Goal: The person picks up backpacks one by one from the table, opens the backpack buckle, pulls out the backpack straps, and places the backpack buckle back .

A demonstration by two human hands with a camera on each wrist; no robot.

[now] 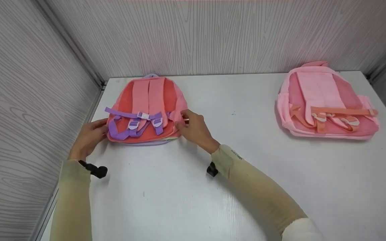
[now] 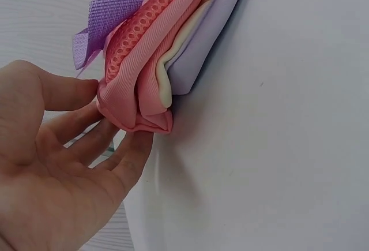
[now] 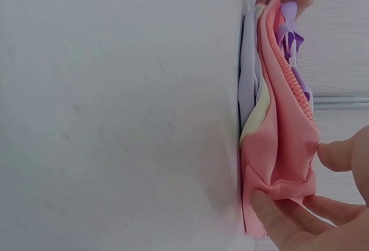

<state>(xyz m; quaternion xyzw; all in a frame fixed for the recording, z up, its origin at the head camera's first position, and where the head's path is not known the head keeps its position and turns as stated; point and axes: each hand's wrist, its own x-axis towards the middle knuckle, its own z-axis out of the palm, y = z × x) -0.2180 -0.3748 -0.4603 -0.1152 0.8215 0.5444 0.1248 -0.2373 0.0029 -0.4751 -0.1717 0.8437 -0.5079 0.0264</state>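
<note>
A small coral-pink backpack [image 1: 169,97] lies flat on the white table, its straps and coral mesh back panel facing up. Purple webbing [image 1: 119,134] with white buckles crosses its lower part. At its lower left corner, my left hand [image 1: 90,137] holds the edge between thumb and fingers; the left wrist view shows the thumb [image 2: 75,92] at the upper edge and fingertips against the side. My right hand [image 1: 196,130] grips the pink right side, and in the right wrist view its fingers [image 3: 288,222] press into the fabric. Lavender and cream layers show underneath.
A light pink backpack [image 1: 323,90] with orange webbing lies straps up at the table's far right. Wood-grain panels [image 1: 199,36] rise behind and to the left of the white table [image 1: 166,201]. A black wrist device [image 1: 98,171] sits on the left wrist.
</note>
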